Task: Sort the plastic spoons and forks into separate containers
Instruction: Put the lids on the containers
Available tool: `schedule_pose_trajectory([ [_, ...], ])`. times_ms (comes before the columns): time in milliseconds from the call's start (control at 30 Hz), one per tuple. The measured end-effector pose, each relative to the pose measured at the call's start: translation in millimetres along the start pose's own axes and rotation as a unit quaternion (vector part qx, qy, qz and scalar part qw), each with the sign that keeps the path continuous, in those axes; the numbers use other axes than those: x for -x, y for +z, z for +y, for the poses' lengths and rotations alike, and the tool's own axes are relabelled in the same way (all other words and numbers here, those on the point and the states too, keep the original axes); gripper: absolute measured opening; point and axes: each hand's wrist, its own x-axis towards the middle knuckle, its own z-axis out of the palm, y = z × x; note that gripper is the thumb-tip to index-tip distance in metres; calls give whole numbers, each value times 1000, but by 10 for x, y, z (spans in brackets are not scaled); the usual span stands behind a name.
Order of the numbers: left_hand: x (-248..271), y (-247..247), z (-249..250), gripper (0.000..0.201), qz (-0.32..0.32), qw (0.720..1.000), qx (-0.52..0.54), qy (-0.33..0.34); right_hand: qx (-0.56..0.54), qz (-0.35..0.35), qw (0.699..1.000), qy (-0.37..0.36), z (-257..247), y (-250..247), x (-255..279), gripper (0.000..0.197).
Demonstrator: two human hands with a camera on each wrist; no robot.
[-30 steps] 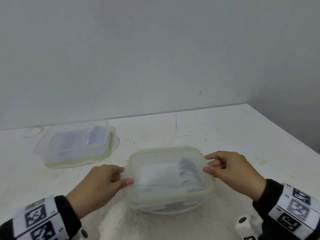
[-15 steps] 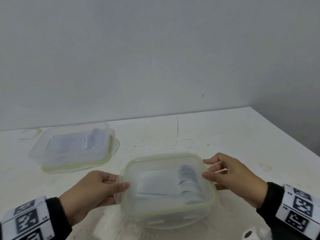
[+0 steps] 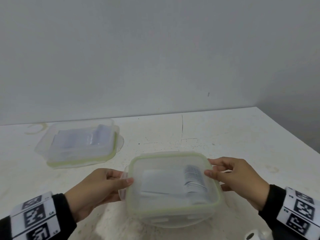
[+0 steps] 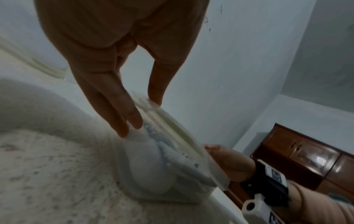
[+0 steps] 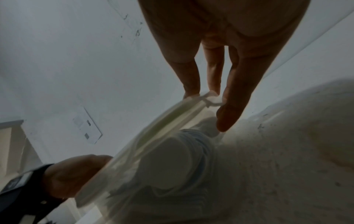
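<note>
A clear lidded container (image 3: 173,212) with a green seal is tilted toward me near the table's front. Inside it lies a stack of clear plastic cutlery (image 3: 194,177); I cannot tell spoons from forks. My left hand (image 3: 121,181) grips its left side, thumb on the lid and fingers beneath. My right hand (image 3: 213,168) pinches its right side the same way. In the left wrist view the left hand (image 4: 141,109) holds the container (image 4: 172,174). In the right wrist view the right hand (image 5: 206,104) clamps the lid rim (image 5: 153,128). A second container (image 3: 81,160), holding more cutlery (image 3: 97,137), sits at the back left.
The white, speckled table (image 3: 225,135) meets a grey wall at the back, and its right edge runs diagonally toward me. A wooden cabinet (image 4: 306,159) stands beyond the table in the left wrist view.
Both hands have drawn the near container toward me, lifting and tilting it. The far container has not moved.
</note>
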Motion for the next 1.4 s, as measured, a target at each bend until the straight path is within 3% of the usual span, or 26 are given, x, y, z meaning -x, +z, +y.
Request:
schedule_pose_trajectory([
  [133, 4, 19, -49, 29, 95, 994, -35, 48, 68, 25, 997, -25, 13, 12, 4, 49],
  [233, -8, 41, -81, 12, 87, 987, -113, 79, 84, 27, 996, -34, -2, 11, 12, 59],
  [333, 5, 100, -49, 9, 67, 983, -144, 94, 83, 23, 996, -33, -14, 37, 7, 72],
  [467, -7, 88, -6, 21, 48, 977, -186, 90, 102, 13, 993, -50, -14, 40, 29, 73],
  [533, 10, 44, 3, 55, 33, 963, -244, 112, 147, -21, 986, -72, -42, -19, 6, 72],
  [600, 74, 43, 9, 93, 11, 904, -390, 173, 255, -63, 959, -111, -124, -78, -64, 72],
  [667, 169, 118, 16, 122, -1, 821, -513, 251, 361, -102, 910, -178, -227, -80, -171, 72],
  [733, 174, 223, -56, 118, -21, 706, -602, 373, 400, -170, 869, -238, -313, -5, -317, 71],
  [767, 144, 256, -129, 104, -30, 682, -624, 381, 406, -207, 855, -246, -344, 59, -386, 69],
  [867, 71, 375, -248, 78, -18, 659, -636, 400, 392, -261, 851, -233, -353, 207, -529, 56],
  [967, 34, 458, -279, 73, -1, 624, -655, 425, 357, -274, 868, -210, -347, 218, -606, 44],
  [1100, -29, 512, -355, 70, 43, 573, -691, 438, 363, -303, 861, -188, -420, 215, -654, 38],
  [1233, -58, 452, -286, 71, 34, 553, -693, 461, 368, -290, 864, -187, -452, 221, -650, 31],
  [1300, -115, 325, -139, 71, 24, 568, -690, 448, 330, -234, 896, -183, -412, 197, -690, 25],
  [1400, -329, 140, 138, 72, 89, 608, -697, 369, 274, -136, 946, -112, -359, 186, -760, 33],
])
